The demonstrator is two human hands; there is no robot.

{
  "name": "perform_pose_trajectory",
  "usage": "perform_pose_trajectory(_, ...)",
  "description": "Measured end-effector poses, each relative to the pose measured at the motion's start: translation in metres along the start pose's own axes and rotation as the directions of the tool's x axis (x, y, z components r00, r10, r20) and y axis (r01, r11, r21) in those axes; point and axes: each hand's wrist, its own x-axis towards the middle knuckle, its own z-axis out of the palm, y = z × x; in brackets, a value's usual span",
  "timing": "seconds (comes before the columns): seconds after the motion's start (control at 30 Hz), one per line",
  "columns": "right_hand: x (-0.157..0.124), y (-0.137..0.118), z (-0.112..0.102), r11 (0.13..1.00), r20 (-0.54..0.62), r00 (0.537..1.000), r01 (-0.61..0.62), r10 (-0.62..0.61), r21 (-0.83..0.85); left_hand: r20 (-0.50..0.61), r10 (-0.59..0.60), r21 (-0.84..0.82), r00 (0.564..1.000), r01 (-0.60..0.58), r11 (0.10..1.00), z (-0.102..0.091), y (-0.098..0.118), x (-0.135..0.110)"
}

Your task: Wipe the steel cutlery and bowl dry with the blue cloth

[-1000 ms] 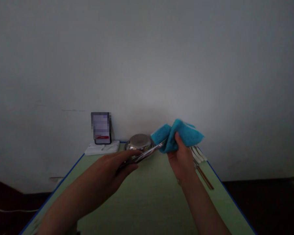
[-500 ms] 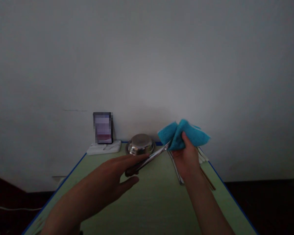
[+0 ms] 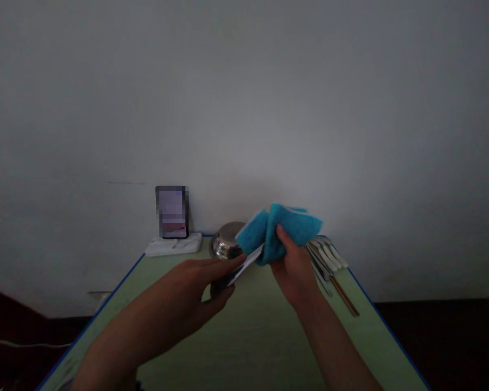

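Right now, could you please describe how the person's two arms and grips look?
The left arm and the right arm are bare along the forearm; I see no watch or cable, and no clear sleeve. The left grip and the right grip are human hands without gloves. No ring or marking shows, but the picture is dim.

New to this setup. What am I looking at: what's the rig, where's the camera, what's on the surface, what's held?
No machine here: these are a person's bare hands, seen from a camera on their head looking forward and down. The left hand holds a shiny metal utensil; its far end disappears into the blue cloth in the right hand, so its type is unclear. On the green table sit an upturned metal bowl, a phone upright on a white base and, at right, white-handled cutlery and brown sticks.
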Motion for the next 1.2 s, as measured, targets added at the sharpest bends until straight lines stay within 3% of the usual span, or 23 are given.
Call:
perform_pose_trajectory(0.37,0.008,-0.032,-0.006,0.970,-0.119,0.983,0.158,-0.138,0.183,0.041,-0.014,0.037,0.999,0.012,0.999,-0.007,-0.004,-0.004)
perform_pose_trajectory(0.73,-0.001,-0.007,0.001,0.998,0.026,1.000,0.007,-0.009,0.061,0.079,-0.074,0.074,0.994,0.068,0.995,-0.007,-0.001,0.001)
perform_pose_trajectory(0.97,0.001,-0.014,0.000,0.989,0.034,0.999,0.030,-0.035,0.147,0.112,-0.150,0.075,0.982,0.142,0.987,-0.003,-0.005,0.000)
perform_pose_trajectory(1.2,0.004,-0.013,0.001,0.970,0.004,1.000,0.003,-0.004,0.245,0.152,-0.113,0.018,0.982,0.111,0.994,0.000,-0.010,-0.004)
